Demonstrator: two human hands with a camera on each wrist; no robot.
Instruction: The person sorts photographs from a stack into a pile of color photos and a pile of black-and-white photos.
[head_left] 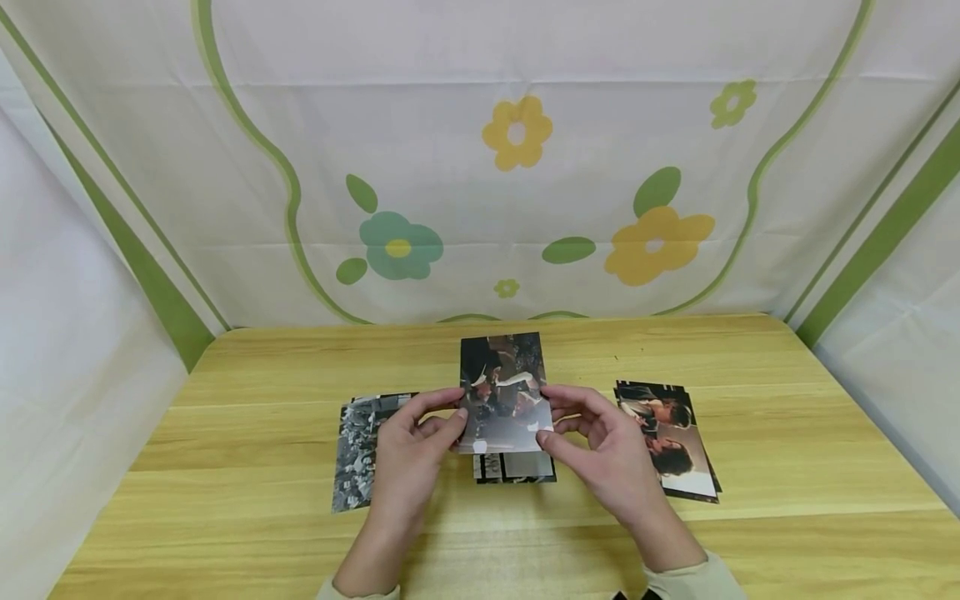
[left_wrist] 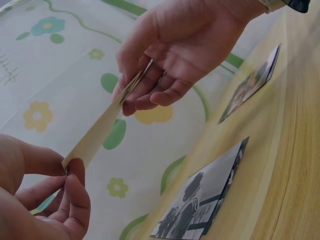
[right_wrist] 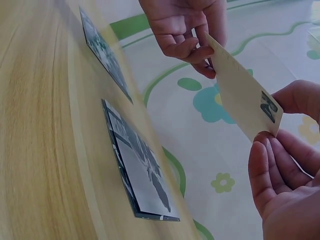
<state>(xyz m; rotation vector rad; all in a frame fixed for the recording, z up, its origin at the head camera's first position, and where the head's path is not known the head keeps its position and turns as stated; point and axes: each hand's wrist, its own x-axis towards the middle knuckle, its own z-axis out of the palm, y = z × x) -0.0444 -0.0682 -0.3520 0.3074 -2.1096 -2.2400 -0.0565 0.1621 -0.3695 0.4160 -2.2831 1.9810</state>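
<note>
Both hands hold a small stack of photo postcards above the middle of the table, the top one a dark picture of people. My left hand pinches the left edge between thumb and fingers, and my right hand pinches the right edge. In the right wrist view the cream back shows a small stamp-like picture near the right fingers. The left wrist view shows more than one card edge splayed at the right hand. Beneath the held cards, a black-and-white photo pile lies partly hidden.
On the wooden table, a pile of black-and-white crowd photos lies left, partly behind the left hand. A pile topped by a colour photo lies right. A white flowered cloth hangs behind the table.
</note>
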